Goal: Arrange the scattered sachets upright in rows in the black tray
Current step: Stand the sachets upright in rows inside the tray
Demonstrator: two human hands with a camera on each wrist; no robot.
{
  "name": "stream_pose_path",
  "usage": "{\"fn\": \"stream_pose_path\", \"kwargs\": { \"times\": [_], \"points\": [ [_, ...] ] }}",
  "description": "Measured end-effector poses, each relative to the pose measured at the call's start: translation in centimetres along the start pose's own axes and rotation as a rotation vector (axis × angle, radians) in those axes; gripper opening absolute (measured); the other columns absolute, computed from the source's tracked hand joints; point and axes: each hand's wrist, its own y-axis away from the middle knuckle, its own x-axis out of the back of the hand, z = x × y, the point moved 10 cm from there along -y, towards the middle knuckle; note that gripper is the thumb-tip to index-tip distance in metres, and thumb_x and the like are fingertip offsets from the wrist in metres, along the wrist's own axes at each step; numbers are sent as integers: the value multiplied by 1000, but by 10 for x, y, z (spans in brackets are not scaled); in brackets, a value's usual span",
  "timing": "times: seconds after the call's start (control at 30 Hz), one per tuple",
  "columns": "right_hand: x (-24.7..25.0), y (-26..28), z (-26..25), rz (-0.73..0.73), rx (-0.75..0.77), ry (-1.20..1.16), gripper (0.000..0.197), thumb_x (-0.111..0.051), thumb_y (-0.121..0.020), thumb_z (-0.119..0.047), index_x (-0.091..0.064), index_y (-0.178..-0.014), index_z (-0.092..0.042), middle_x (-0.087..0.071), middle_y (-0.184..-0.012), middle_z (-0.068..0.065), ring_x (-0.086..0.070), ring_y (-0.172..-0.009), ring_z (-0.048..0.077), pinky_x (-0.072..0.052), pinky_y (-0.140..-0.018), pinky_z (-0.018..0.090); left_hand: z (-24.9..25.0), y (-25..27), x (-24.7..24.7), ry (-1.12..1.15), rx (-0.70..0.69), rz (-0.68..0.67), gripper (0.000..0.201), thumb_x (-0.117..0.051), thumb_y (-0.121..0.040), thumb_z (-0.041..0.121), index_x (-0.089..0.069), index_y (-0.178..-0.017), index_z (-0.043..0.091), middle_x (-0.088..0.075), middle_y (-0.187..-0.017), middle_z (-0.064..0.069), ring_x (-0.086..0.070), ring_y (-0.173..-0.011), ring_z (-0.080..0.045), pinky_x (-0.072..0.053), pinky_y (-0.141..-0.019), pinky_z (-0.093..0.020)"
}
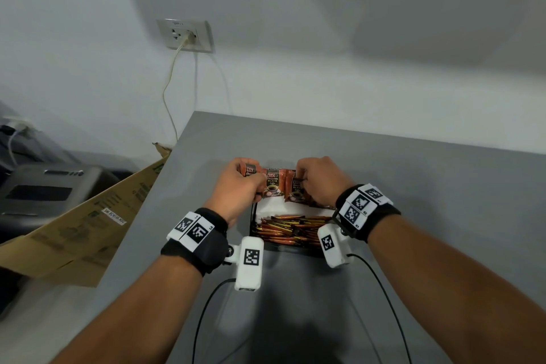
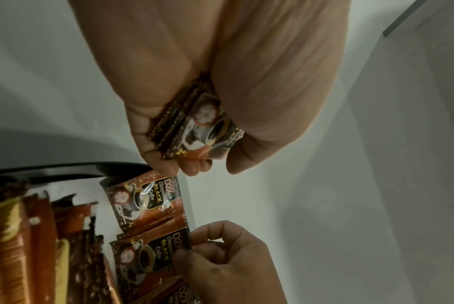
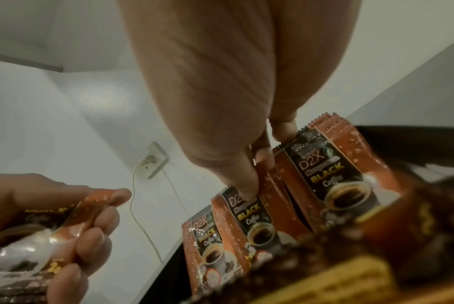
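Left hand (image 2: 194,82) grips a sachet stack (image 2: 194,127); right hand (image 3: 220,102) fingertips pinch upright sachets (image 3: 249,216) at the black tray's (image 1: 253,216) far end.

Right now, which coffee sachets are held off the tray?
The small stack of sachets gripped in the left hand; the others stand upright in the black tray.

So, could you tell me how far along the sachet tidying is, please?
Partly done. Done: several D2X sachets stand upright at the far end of the black tray. In hand: the left hand holds a small stack of sachets; the right hand steadies the row. Left: the stick sachets lie jumbled flat.
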Motion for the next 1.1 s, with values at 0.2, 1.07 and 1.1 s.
{"fn": "stream_pose_path", "kwargs": {
  "times": [0.2, 1.07, 1.1],
  "points": [
    [3, -2, -5, 9, 14, 61, 20, -52, -93, -2, -64, -96, -18, -61, -102, 3, -59, -88, 23, -56, -79, 39, -2, -1, -3, 3, 12, -5, 25, -62, -92, 4, -56, -114, 17, -68, -94, -9, -64, -67, -11, -55, -64, -29],
    [70, 7, -59, -54, 200, -372, 14, -76, -84, -20, -73, -97, -21, -74, -88, -5, -70, -81, 11, -57, -80, 32, 24, 1, -22, 149, -99, -143, 50, -69, -76, -22, -56, -117, 6, -66, -102, -20, -69, -83, -25, -60, -73, -37],
    [68, 6, -61, -71, 205, -384, 16, -76, -84, -20, -72, -100, -21, -74, -89, -4, -70, -82, 12, -57, -79, 31, 23, 1, -20, 152, -94, -150, 50, -69, -76, -22, -57, -115, 7, -67, -102, -20, -68, -85, -27, -59, -76, -40]
  ]
}}
